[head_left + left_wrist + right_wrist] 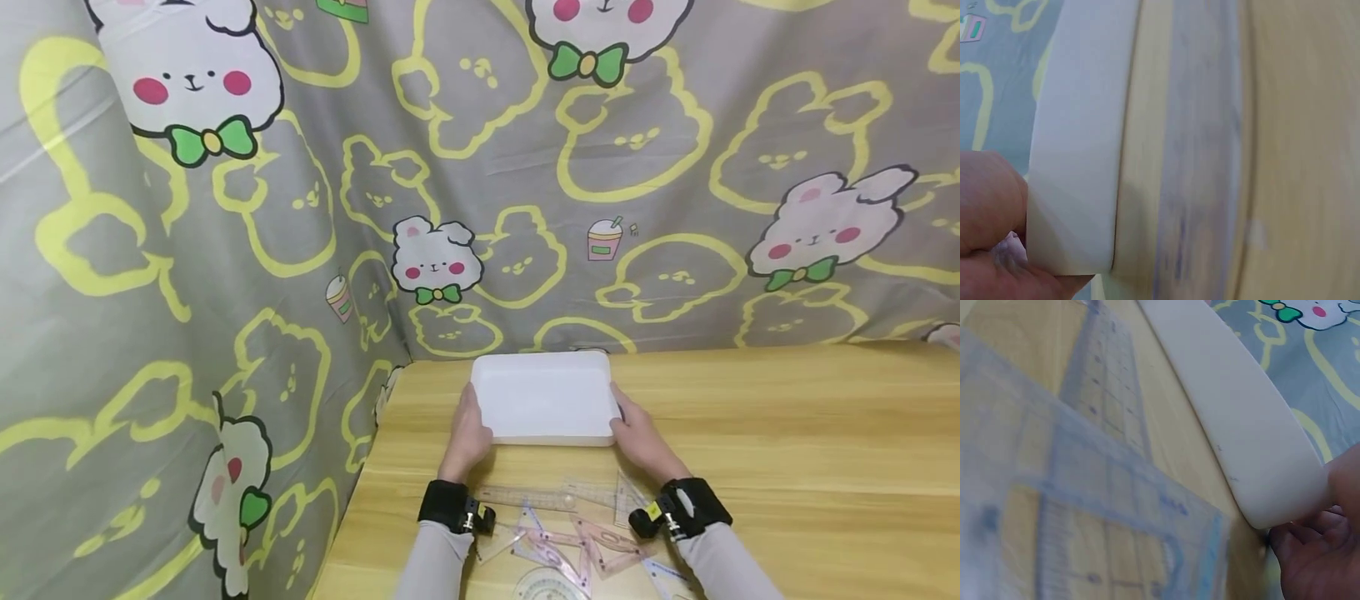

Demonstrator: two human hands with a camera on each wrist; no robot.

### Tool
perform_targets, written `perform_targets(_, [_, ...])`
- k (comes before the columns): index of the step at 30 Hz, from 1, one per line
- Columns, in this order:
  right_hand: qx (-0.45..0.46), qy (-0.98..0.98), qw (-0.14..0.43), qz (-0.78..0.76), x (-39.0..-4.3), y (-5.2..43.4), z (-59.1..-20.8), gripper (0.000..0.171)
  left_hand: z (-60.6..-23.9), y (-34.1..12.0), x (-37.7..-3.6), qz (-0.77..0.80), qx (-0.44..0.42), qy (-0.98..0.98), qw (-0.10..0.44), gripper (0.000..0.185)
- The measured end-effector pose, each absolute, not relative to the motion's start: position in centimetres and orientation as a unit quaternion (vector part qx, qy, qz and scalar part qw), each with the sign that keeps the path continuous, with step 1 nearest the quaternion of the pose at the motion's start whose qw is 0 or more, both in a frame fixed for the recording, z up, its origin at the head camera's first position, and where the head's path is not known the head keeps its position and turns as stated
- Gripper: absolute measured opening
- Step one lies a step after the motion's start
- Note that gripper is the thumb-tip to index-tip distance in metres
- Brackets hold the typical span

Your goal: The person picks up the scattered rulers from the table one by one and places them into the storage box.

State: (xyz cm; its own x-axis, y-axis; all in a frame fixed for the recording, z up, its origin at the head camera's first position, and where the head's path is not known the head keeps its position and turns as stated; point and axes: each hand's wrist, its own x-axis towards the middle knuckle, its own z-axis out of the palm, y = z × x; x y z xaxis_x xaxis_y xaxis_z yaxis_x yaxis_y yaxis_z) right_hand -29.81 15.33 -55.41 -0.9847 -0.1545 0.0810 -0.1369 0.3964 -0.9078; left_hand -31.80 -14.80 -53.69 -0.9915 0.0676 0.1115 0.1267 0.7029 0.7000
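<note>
A shallow white rectangular tray [543, 396] is at the back of the table, near the curtain. My left hand [468, 432] grips its left end, and my right hand [637, 432] grips the opposite end. In the left wrist view, fingers and thumb curl about a corner of the tray [1079, 144]. The right wrist view shows the same hold at the other corner of the tray [1241, 419]. Whether the tray touches the tabletop or is slightly raised, I cannot tell. Nearer me, between my forearms, lie a clear ruler [525, 497] and pink set squares [609, 543].
A clear protractor [549, 586] lies at the front of the heap of drawing tools. Transparent set squares [1110, 469] overlap near my right wrist. A grey patterned curtain [517, 183] closes off the back and left of the wooden table [810, 450].
</note>
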Motion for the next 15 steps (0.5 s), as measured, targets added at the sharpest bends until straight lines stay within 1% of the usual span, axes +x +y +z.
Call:
perform_targets(9, [-0.084,0.836,0.000,-0.543,-29.1,17.1,-55.3,0.069,-53.7,-13.2,-30.9,-0.414,-0.058,-0.908,0.022,0.087])
perform_targets(15, [-0.078,0.839,0.007,-0.538,-28.6,18.3,-55.2,0.069,-53.8,-12.0,-30.5,-0.411,-0.056,-0.910,0.019,0.087])
